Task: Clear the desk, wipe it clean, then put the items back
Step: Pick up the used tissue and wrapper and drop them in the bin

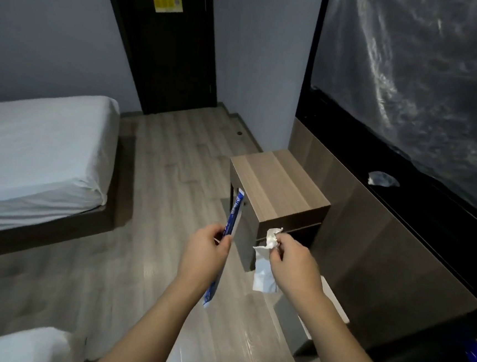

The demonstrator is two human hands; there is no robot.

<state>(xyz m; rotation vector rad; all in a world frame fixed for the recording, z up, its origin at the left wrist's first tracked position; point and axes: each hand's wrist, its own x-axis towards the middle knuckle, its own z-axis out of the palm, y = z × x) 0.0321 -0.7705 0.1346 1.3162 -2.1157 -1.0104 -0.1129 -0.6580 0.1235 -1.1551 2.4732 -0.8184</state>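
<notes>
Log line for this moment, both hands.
left hand: grips blue packet | right hand: pinches white tissue | desk: top bare, not yet touched

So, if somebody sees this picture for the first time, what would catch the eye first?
Probably the two hands in the lower middle: the left hand grips a blue packet, the right hand pinches a white tissue. Beyond them stands a bare-topped wooden desk, with a white bed at left.
</notes>
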